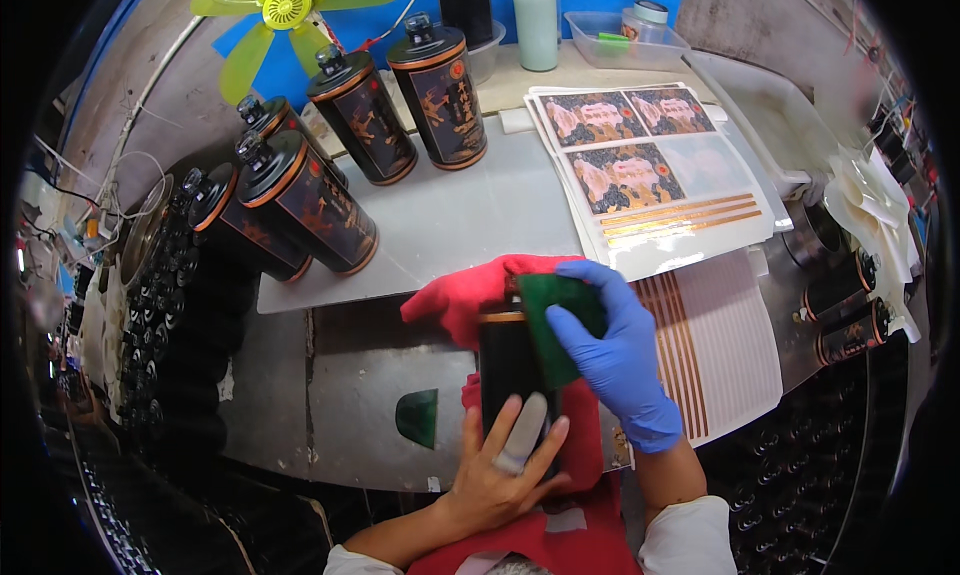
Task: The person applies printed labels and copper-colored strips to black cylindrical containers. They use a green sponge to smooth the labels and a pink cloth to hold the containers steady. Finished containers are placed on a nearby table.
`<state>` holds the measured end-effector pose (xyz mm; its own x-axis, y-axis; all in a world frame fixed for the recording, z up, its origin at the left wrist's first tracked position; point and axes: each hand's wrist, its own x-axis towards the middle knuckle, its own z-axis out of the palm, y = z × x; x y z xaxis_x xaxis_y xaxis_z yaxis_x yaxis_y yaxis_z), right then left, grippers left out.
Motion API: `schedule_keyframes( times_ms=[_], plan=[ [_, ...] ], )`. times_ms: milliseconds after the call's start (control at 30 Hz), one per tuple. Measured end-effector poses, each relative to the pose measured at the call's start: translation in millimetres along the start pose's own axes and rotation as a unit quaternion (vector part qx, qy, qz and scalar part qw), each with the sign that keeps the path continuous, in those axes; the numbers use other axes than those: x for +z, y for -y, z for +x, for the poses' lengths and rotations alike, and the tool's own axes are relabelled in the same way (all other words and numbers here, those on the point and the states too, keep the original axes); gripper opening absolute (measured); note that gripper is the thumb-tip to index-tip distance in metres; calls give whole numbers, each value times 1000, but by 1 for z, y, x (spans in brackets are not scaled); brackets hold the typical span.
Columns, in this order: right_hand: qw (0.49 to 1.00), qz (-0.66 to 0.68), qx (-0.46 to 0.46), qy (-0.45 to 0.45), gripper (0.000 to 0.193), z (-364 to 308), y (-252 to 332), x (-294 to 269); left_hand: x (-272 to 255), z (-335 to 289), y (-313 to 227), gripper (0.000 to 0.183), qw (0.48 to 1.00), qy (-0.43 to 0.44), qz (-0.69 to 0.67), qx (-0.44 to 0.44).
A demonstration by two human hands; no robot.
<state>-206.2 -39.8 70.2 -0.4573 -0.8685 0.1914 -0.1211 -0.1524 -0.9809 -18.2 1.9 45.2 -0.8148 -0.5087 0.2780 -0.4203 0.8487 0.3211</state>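
Observation:
A black bottle [506,360] with a copper-coloured band lies on a red cloth [455,297] in front of me. Spread across its lower part is my left hand [508,467], bare except for a pale cover on one finger, holding the bottle in place. My right hand [630,365], in a blue glove, grips a dark green flat scraper [556,320] between thumb and fingers. That scraper overlaps the bottle's upper right side; whether it touches is unclear. Left of the cloth, a second green scraper [417,418] rests on the metal table.
Several decorated black bottles [438,105] stand at the far left on a grey board [480,215]. Printed decal sheets [610,237] lie right of them, above copper-striped sheets [725,360]. A white basin [735,85] sits far right. A yellow-green fan [287,9] is at the back.

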Motion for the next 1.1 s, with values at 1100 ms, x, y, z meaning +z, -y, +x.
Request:
schedule_keyframes(
  times_ms=[1100],
  plan=[
    [833,31,385,-396,35,-206,-110,-183,25,-25,20,117,930,-50,-352,-97]
  ],
)
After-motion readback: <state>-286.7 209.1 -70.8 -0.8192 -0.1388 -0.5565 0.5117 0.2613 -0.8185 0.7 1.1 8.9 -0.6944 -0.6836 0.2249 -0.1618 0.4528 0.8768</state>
